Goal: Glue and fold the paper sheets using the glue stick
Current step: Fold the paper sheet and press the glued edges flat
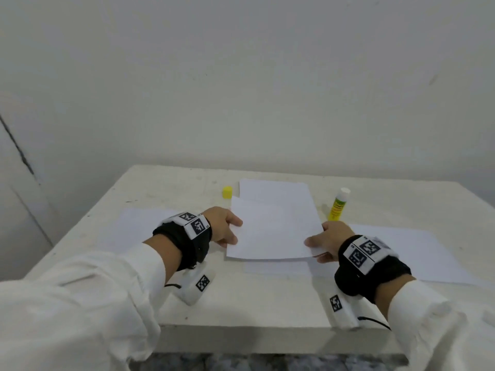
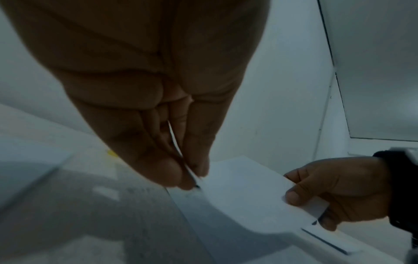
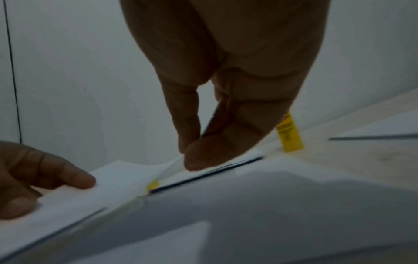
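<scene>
A white paper sheet [image 1: 273, 231] is held just above the table between both hands, over another sheet [image 1: 276, 192] that lies flat beneath it. My left hand [image 1: 227, 228] pinches its left edge between thumb and fingers, as the left wrist view shows [image 2: 190, 176]. My right hand [image 1: 321, 245] pinches the near right corner [image 3: 192, 157]. The yellow glue stick [image 1: 338, 204] stands upright and uncapped, just behind the right hand. Its yellow cap [image 1: 227, 192] sits left of the sheets.
More white sheets lie flat on the table [image 1: 254, 303]: one at the left [image 1: 134, 226], one at the right [image 1: 401, 250], one under the held sheet near the front [image 1: 278, 267]. A white wall stands close behind the table.
</scene>
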Tool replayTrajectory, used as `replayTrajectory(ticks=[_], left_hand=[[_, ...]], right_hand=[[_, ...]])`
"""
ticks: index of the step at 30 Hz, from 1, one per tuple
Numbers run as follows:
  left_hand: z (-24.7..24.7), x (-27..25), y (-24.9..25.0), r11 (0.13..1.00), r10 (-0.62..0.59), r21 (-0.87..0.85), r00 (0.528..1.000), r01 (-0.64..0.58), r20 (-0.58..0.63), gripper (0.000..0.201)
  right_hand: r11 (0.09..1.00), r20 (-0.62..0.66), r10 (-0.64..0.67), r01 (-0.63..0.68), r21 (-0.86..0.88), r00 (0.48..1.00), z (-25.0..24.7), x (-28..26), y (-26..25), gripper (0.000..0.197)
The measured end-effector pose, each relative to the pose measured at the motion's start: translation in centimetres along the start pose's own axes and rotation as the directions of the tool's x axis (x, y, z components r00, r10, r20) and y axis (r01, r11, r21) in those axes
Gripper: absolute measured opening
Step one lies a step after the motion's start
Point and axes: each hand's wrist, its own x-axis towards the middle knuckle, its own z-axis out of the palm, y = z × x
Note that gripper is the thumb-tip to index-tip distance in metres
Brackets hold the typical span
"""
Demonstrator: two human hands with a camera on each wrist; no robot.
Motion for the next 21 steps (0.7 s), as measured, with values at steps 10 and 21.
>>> replayTrajectory(ticks=[10,21], left_hand=[[4.2,1.3,1.7,0.979,-0.083,0.192,0.996,0.075,0.038,0.019],[4.2,1.1,1.6,0.949,-0.125,0.303,0.988,0.093,0.086,0.029]], right_hand=[[0.968,0.017,0.09,-0.084,-0.236,0.996,-2.9,2.1,2.4,0.043],[0.962,0.074,0.125,-0.103,-0.254,0.989,-2.7,2.3,2.3,0.029]])
